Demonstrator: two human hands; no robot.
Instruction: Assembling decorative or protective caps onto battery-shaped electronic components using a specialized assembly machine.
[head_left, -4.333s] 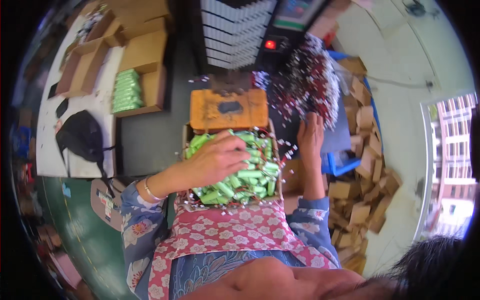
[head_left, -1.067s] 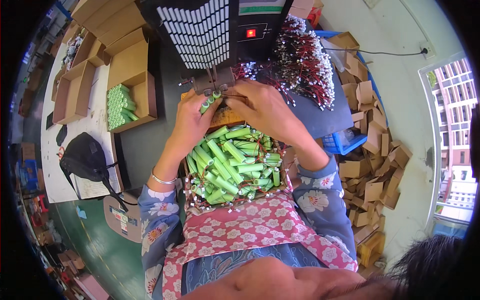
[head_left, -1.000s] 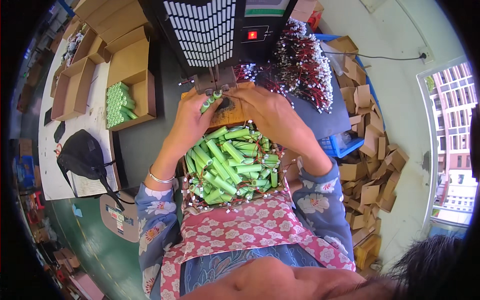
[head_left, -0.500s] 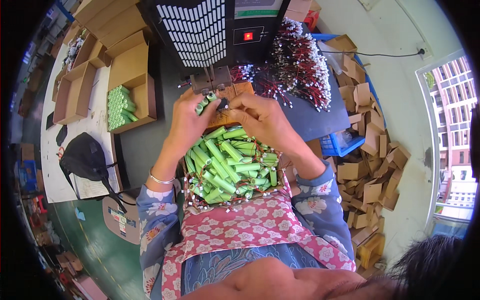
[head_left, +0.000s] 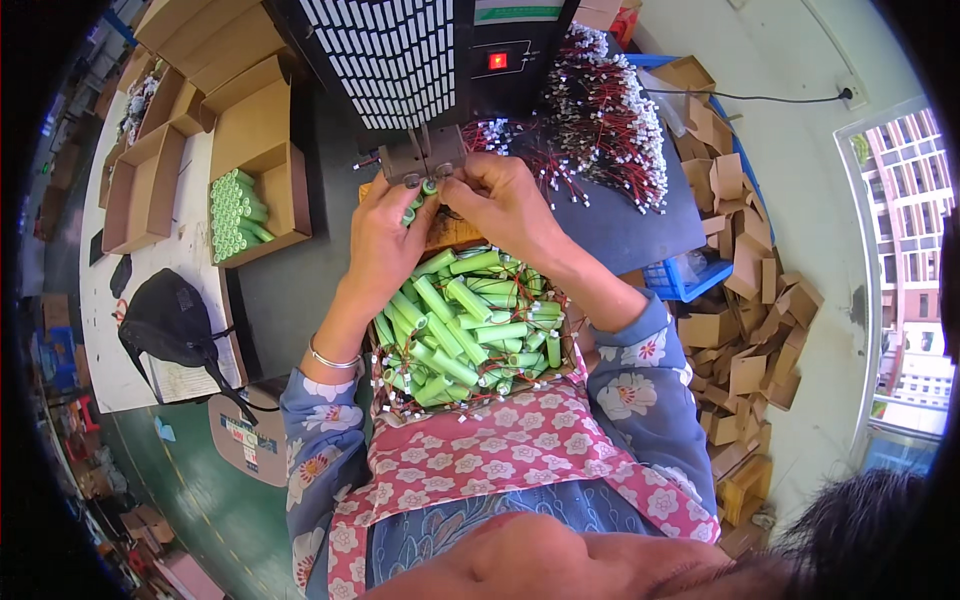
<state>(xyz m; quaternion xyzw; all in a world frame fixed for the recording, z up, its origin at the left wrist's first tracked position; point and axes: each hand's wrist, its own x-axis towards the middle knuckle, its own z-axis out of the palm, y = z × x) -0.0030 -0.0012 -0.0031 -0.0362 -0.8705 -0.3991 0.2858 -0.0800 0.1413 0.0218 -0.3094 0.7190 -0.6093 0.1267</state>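
Just below the two metal prongs of a black bench machine (head_left: 420, 155), both my hands are close together. My left hand (head_left: 380, 235) is closed around a few green battery cells (head_left: 413, 208), their round ends upward under the prongs. My right hand (head_left: 508, 212) pinches beside the cell ends, with its fingertips against the machine's front; what they hold is hidden. Beneath my hands lies an orange-brown block (head_left: 452, 234). Nearer me, a box on my lap is heaped with green battery cells (head_left: 455, 325) that have red and black wire leads with white plugs.
A large pile of red and black leads with white plugs (head_left: 610, 130) lies on the dark table at right. At left, an open cardboard box (head_left: 290, 225) holds upright green cells, near a black bag (head_left: 168, 315). Cardboard pieces (head_left: 745, 365) and a blue crate (head_left: 690, 280) stand right.
My right hand has moved up and inward to the machine's front, beside the cells. My left hand has shifted slightly, still holding the cells, whose ends are now under the prongs.
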